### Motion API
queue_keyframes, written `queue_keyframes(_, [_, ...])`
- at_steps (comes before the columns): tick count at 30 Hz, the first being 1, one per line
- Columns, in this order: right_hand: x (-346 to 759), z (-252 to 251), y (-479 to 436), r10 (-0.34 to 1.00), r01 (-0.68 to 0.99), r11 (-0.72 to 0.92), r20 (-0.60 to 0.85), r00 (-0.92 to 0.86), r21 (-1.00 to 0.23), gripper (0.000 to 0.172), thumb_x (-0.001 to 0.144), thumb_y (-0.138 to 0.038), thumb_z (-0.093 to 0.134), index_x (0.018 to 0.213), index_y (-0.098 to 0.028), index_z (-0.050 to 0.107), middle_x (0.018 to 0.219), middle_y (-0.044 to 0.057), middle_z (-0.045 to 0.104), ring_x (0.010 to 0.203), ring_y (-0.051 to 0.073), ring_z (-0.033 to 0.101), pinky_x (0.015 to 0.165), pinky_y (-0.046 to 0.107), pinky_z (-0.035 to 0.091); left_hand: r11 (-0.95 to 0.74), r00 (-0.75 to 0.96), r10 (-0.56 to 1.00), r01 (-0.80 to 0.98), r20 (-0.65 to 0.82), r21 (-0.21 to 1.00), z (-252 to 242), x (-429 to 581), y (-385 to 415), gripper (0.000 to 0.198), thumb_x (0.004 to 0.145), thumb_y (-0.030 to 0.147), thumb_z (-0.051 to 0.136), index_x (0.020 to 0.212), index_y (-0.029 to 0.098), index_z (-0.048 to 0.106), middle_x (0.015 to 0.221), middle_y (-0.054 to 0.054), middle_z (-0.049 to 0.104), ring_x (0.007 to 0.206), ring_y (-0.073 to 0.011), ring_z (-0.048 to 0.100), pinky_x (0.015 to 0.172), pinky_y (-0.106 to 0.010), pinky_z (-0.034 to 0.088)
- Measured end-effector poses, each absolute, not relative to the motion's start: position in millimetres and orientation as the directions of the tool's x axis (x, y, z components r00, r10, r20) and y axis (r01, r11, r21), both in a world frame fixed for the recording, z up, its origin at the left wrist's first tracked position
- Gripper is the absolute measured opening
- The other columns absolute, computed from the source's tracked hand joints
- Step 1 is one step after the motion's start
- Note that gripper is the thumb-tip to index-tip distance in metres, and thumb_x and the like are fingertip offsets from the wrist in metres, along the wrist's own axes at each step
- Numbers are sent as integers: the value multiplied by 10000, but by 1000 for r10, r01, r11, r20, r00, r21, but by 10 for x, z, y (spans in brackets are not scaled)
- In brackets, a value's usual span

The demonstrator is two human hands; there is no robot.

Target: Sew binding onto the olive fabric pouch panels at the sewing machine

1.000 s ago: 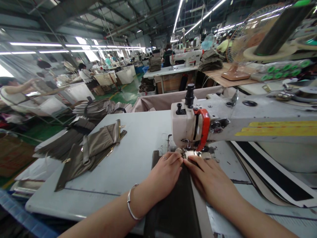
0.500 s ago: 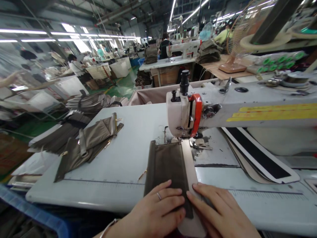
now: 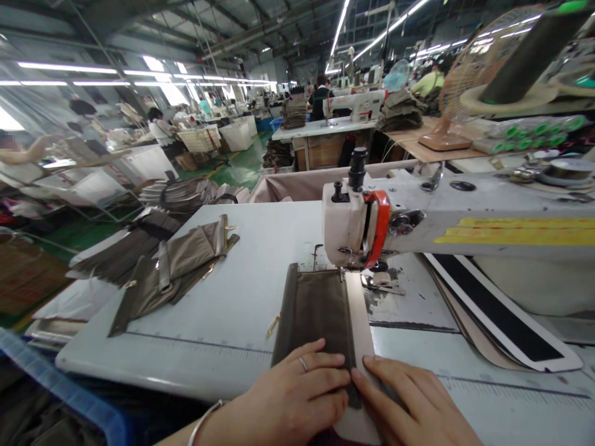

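Note:
A dark olive fabric panel [image 3: 320,310] with a pale strip [image 3: 361,310] along its right side lies on the machine bed, its far end under the head of the sewing machine [image 3: 353,223]. My left hand [image 3: 302,387] rests flat on the near part of the panel, fingers stretched out to the right. Across the strip's near right edge lies my right hand [image 3: 409,396], with the fingers extended and the thumb out of clear view. A gold zipper pull [image 3: 274,323] sticks out at the panel's left edge.
Another olive piece with zippers [image 3: 186,263] lies on the left of the white table [image 3: 260,235]. Black-and-white shaped panels [image 3: 502,310] sit beneath the machine arm. Bundled stacks [image 3: 134,241] stand beyond the left edge, and a blue crate [image 3: 60,387] is at lower left.
The view has shifted, so the scene sits slightly lower and further right. Both hands stay on the panel and strip, which show little movement relative to the machine.

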State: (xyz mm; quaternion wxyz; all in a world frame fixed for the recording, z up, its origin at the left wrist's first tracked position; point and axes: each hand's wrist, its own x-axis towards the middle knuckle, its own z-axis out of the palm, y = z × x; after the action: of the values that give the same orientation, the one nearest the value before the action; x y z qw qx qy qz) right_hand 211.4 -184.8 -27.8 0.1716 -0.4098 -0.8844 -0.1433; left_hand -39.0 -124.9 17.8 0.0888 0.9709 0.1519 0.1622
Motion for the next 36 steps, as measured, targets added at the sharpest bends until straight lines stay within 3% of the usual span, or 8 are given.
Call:
queue_keyframes(5, [2140,-267,-1814,684,766,633,381,-622,112,486,871,-244,499,1356,-253,530,1236,46,640,1055,191,629,830,299,541,-916,921,336,272,196,294,226,-387,-1126,234,958,196,528,1181,158,590,1286,-15,623,1309,-183,458,1221,-381,212])
queue_keyframes(9, [2105,-202,-1752,703,793,609,448,-552,22,397,945,-267,411,1308,-274,572,1183,19,664,1021,170,635,822,279,531,-916,921,331,261,207,305,157,-355,-1003,214,964,186,510,1155,165,604,1245,-14,646,1295,-173,468,1219,-381,214])
queue_keyframes(21, [2027,-89,-1591,742,823,563,486,-462,-76,334,981,-299,398,1207,-229,634,1145,29,667,1013,181,612,811,298,498,-930,911,347,304,223,204,156,-227,-706,225,972,153,470,1152,154,604,1253,-59,628,1246,-176,516,1168,-387,317])
queue_keyframes(36, [2027,-62,-1275,832,840,521,312,-459,-153,396,934,-312,536,1315,-206,526,1268,82,565,1140,259,500,920,435,441,-931,914,356,330,196,155,163,-58,-272,177,953,120,481,1082,116,603,1122,-90,659,1144,-193,578,1048,-352,436])
